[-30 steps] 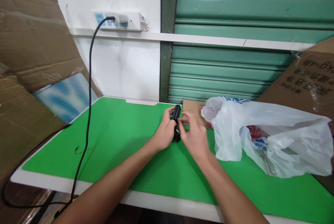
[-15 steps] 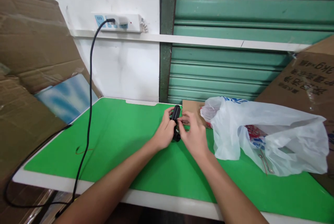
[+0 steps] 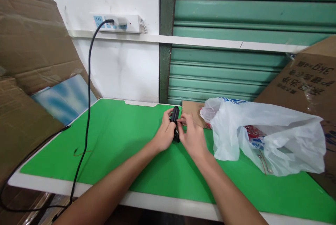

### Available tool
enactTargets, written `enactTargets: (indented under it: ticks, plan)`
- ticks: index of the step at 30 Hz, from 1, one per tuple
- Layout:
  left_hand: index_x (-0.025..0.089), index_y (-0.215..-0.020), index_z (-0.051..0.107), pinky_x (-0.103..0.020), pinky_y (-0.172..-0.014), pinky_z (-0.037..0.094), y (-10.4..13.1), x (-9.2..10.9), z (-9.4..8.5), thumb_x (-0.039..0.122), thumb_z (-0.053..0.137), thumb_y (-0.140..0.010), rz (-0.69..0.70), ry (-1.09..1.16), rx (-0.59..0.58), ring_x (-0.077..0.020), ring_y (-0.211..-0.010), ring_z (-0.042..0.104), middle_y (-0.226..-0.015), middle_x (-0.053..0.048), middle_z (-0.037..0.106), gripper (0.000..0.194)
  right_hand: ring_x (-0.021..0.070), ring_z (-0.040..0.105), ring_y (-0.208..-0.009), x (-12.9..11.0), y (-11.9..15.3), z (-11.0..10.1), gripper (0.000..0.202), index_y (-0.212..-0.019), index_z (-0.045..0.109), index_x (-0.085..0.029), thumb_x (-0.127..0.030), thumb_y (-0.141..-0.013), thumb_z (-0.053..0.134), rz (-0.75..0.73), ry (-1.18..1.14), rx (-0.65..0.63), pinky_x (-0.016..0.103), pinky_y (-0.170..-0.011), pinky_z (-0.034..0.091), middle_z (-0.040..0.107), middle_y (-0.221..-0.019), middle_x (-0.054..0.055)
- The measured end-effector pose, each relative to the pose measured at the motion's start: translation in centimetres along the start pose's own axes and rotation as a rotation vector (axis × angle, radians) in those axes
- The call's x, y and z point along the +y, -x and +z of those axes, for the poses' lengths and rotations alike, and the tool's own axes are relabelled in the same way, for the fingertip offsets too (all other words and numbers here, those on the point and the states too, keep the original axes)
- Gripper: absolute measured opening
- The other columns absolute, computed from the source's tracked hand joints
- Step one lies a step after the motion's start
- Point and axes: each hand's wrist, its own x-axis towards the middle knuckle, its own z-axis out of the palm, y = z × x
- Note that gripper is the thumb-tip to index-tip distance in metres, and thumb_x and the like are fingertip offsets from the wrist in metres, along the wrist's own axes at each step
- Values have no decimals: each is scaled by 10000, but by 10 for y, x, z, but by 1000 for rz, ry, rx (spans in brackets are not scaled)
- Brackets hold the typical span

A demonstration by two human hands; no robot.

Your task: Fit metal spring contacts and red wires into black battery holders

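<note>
My left hand (image 3: 163, 134) grips a small black device (image 3: 175, 122) upright; my right hand (image 3: 193, 136) pinches something tiny against it. Work looks midway; plastic bag (image 3: 265, 134) lies right.

white plastic bag (image 3: 265, 134) on green mat (image 3: 118, 141); black cable (image 3: 88, 88) plugged into power strip (image 3: 117, 23); cardboard box (image 3: 307, 81).

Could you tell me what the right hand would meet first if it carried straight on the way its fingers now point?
Most likely the black device that the left hand holds; the right hand seems to touch it already.
</note>
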Motion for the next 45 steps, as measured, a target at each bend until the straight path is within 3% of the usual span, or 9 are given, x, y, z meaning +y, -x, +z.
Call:
enactTargets:
  ticks: [7, 14, 21, 36, 45]
  plan:
    - [136, -1412, 300, -442, -1231, 251, 1, 6, 0, 194, 414, -850, 2, -4, 5, -249, -1430, 369, -1505, -177, 392, 576, 159, 704, -892, 3, -1, -1, 194, -1150, 543, -172, -140, -960, 519, -60, -33, 34, 273, -776, 562, 705, -1004, 53]
    - [153, -1405, 337, -433, -1169, 336, -4, 4, -3, 223, 427, -811, -107, 97, -2, -263, -1358, 454, -1439, -152, 470, 605, 150, 711, -919, 5, -2, -5, 177, -1141, 536, -177, -189, -966, 506, -37, -76, -6, 274, -820, 587, 701, -1009, 59]
    - [145, -1407, 319, -441, -1200, 295, -2, 9, -3, 198, 402, -835, -31, 16, -31, -255, -1391, 409, -1463, -166, 426, 581, 140, 716, -934, 5, -4, -8, 240, -1186, 505, -199, -192, -948, 532, 15, -166, -29, 267, -834, 598, 704, -1020, 39]
    - [121, -1412, 284, -451, -1215, 273, 1, 8, -1, 211, 391, -851, -34, 16, -41, -259, -1417, 375, -1488, -191, 389, 578, 149, 728, -861, 2, 0, -3, 210, -1153, 504, -188, -190, -949, 556, 41, -98, 51, 257, -755, 587, 721, -985, 36]
    - [133, -1418, 293, -429, -1200, 293, -3, 4, -2, 234, 408, -822, -122, 65, -29, -256, -1401, 402, -1485, -167, 418, 615, 177, 718, -864, 6, 0, -1, 129, -1088, 505, -190, -172, -961, 499, -74, -3, 35, 284, -741, 565, 710, -986, 41]
